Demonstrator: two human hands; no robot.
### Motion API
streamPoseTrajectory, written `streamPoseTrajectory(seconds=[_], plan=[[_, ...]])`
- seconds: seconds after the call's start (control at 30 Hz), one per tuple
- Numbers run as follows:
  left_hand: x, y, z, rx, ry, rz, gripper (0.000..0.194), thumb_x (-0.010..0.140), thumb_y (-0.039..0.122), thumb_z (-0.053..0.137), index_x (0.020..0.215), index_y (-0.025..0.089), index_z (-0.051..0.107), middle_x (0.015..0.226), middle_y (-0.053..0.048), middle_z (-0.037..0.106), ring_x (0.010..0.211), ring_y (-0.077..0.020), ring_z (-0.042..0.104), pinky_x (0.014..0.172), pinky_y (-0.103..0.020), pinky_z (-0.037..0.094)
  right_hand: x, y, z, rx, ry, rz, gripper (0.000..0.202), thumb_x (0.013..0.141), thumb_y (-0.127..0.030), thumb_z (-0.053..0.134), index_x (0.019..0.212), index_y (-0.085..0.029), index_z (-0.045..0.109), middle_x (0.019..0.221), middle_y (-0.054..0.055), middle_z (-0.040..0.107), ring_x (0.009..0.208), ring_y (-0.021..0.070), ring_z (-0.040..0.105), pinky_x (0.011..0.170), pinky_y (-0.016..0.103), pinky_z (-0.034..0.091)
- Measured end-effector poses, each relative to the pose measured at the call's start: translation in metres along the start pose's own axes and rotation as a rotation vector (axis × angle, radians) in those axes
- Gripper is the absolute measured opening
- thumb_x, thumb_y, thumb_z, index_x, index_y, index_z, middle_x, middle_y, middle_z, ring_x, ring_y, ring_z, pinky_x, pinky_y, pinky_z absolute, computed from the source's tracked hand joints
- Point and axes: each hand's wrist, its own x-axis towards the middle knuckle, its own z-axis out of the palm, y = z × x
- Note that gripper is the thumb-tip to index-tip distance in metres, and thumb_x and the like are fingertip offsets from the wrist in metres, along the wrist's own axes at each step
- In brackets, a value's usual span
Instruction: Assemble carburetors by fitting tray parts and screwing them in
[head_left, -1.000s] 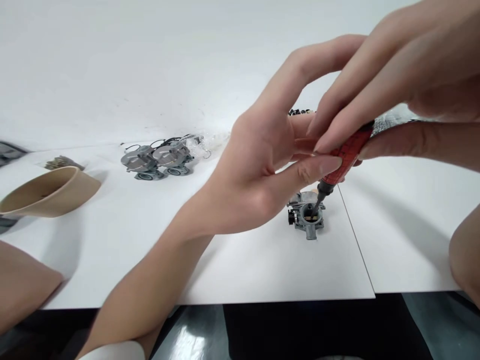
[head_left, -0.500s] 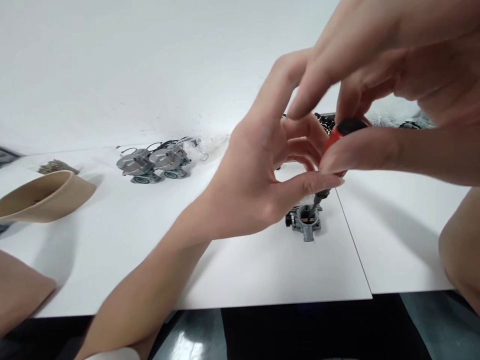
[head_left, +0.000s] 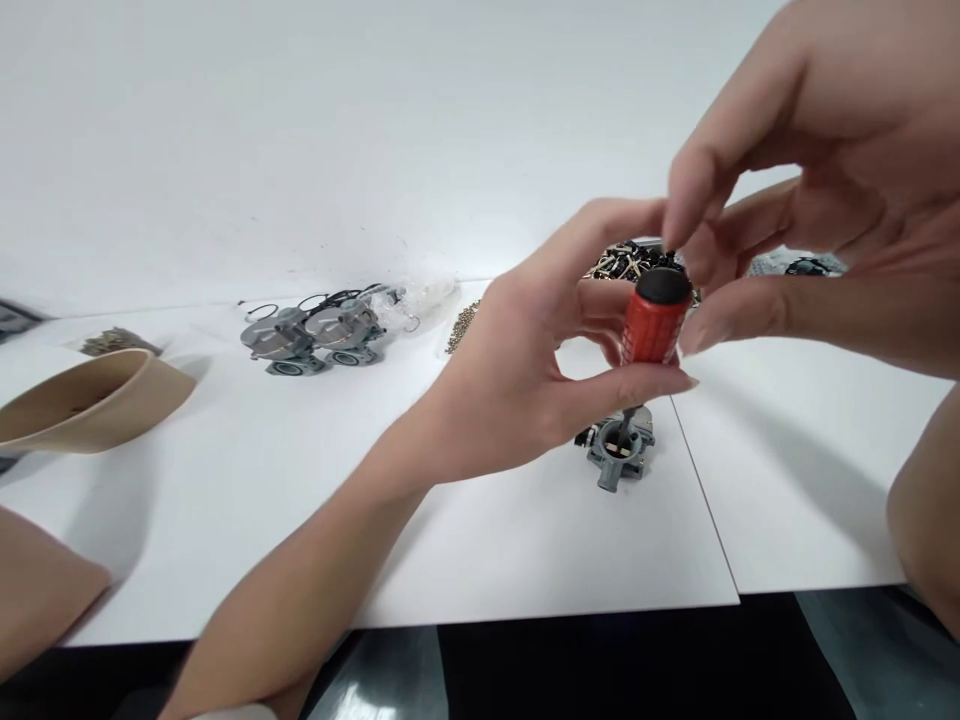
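Visibly, one screwdriver point(head_left: 651, 330) points into one of three carburetors point(head_left: 609, 474).

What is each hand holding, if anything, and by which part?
The left hand holds a screwdriver by its red handle's lower part. The right hand curves beside the handle's top; contact cannot be told.

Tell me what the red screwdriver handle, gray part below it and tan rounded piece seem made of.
Red screwdriver handle: probably plastic, given its slight sheen and even color. Gray part: likely cast metal, dull, judging by its one-piece-looking rim and spout. Tan rounded piece: matte, with an even, shineless wall; cardboard, wood or plastic, I can't tell.
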Motion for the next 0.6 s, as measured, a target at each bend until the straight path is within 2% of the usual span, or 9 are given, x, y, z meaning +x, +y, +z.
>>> streamPoseTrajectory(seconds=[0.07,0.1,0.17,0.23,0.33,0.4,0.47,0.6], plan=[[0.002,0.0,-0.002,0.052,0.019,0.022,0.032,0.078,0.023,0.075,0.106,0.02,0.06,0.094,-0.003,0.067,0.078,-0.0144,0.069,0.072,-0.029,0.06,-0.005,0.017,-0.004,-0.174,0.038,-0.152,0.03,0.079,-0.042,0.075,0.092,-0.023,0.056,0.095,-0.008,0.055,0.078,0.0032,0.058,0.067,0.018,0.052],[0.002,0.001,-0.003,0.079,0.031,0.033,0.027,0.078,0.024,0.075,0.101,0.018,0.062,0.09,-0.003,0.067,0.078,-0.0143,0.068,0.072,-0.029,0.06,-0.009,0.026,-0.004,-0.234,0.011,-0.159,0.032,0.082,-0.047,0.071,0.096,-0.024,0.054,0.096,-0.007,0.054,0.071,0.0024,0.056,0.06,0.018,0.05],[0.003,0.001,-0.004,0.121,0.041,0.046,0.023,0.077,0.025,0.076,0.096,0.018,0.064,0.086,-0.003,0.068,0.08,-0.0148,0.068,0.073,-0.029,0.059,-0.019,0.045,0.002,-0.28,-0.125,-0.031,0.037,0.083,-0.056,0.068,0.102,-0.027,0.054,0.09,-0.004,0.056,0.063,0.0047,0.055,0.05,0.02,0.048],[0.003,0.0,-0.005,0.146,0.034,0.045,0.023,0.078,0.024,0.075,0.098,0.02,0.066,0.087,-0.003,0.069,0.08,-0.0143,0.068,0.072,-0.027,0.059,-0.031,0.062,0.021,-0.259,-0.293,0.123,0.044,0.08,-0.062,0.068,0.104,-0.027,0.056,0.087,-0.001,0.059,0.062,0.0097,0.056,0.048,0.024,0.048],[0.003,-0.002,-0.007,0.145,0.018,0.033,0.025,0.077,0.02,0.074,0.1,0.024,0.067,0.092,-0.002,0.07,0.077,-0.0124,0.067,0.067,-0.024,0.058,-0.05,0.081,0.065,-0.238,-0.386,0.202,0.044,0.081,-0.057,0.068,0.105,-0.023,0.057,0.096,0.003,0.06,0.072,0.0154,0.059,0.06,0.032,0.053],[0.004,-0.002,-0.01,0.125,-0.002,0.004,0.026,0.076,0.018,0.073,0.1,0.025,0.068,0.094,-0.003,0.071,0.074,-0.0119,0.067,0.062,-0.022,0.057,-0.059,0.087,0.092,-0.271,-0.324,0.201,0.036,0.083,-0.048,0.07,0.098,-0.019,0.056,0.1,0.006,0.059,0.08,0.019,0.06,0.067,0.035,0.054],[0.004,-0.001,-0.014,0.099,-0.036,-0.054,0.029,0.076,0.017,0.072,0.104,0.025,0.067,0.089,-0.003,0.071,0.069,-0.0118,0.066,0.059,-0.023,0.056,-0.064,0.091,0.109,-0.286,-0.245,0.177,0.026,0.084,-0.036,0.068,0.094,-0.017,0.055,0.104,0.007,0.056,0.081,0.0189,0.06,0.07,0.036,0.054],[0.0,0.002,-0.018,0.0,-0.037,-0.187,0.03,0.077,0.02,0.073,0.107,0.022,0.067,0.082,-0.003,0.071,0.065,-0.0128,0.066,0.061,-0.026,0.059,-0.069,0.095,0.115,-0.288,-0.18,0.13,0.023,0.081,-0.03,0.071,0.092,-0.017,0.056,0.098,0.005,0.053,0.071,0.0148,0.057,0.068,0.034,0.053]])
